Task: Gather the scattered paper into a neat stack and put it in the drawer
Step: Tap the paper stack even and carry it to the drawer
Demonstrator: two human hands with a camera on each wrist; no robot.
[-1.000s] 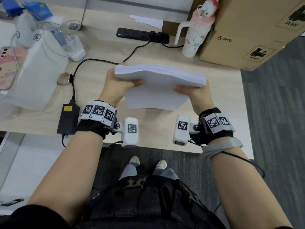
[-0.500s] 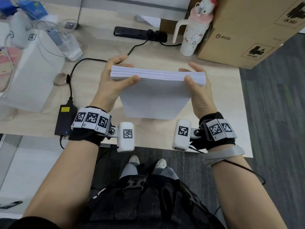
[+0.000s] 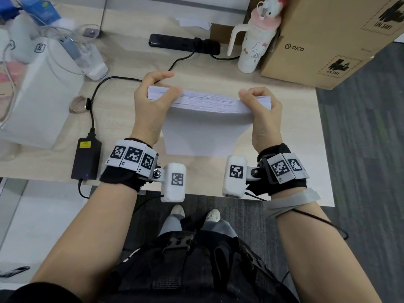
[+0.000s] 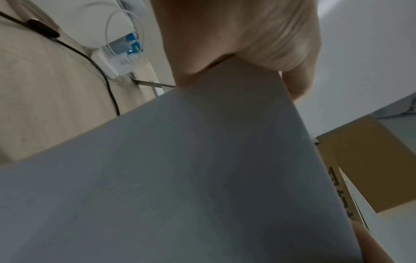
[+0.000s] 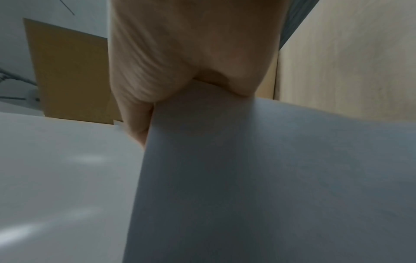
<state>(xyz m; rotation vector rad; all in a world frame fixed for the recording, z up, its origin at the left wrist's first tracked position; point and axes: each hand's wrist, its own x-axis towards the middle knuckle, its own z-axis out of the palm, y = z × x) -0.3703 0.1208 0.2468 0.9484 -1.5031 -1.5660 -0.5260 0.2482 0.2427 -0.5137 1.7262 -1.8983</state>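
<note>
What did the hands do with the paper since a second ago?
Both hands turned the paper stack up on edge over the desk and squared it. The left hand and right hand shifted from the sides to pinching its top corners. The cup, box and cables stayed put.

An office: wooden desk [image 3: 284, 132], power strip [image 3: 175, 42], cardboard box [image 3: 323, 40], grey carpet tiles [image 3: 367, 149].

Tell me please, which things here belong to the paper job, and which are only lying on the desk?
Belong to the job:
- paper stack, held on edge over the desk
- left hand, gripping its left end
- right hand, gripping its right end

Just lying about:
- power strip
- power adapter
- cartoon-cat bottle
- cardboard box
</note>
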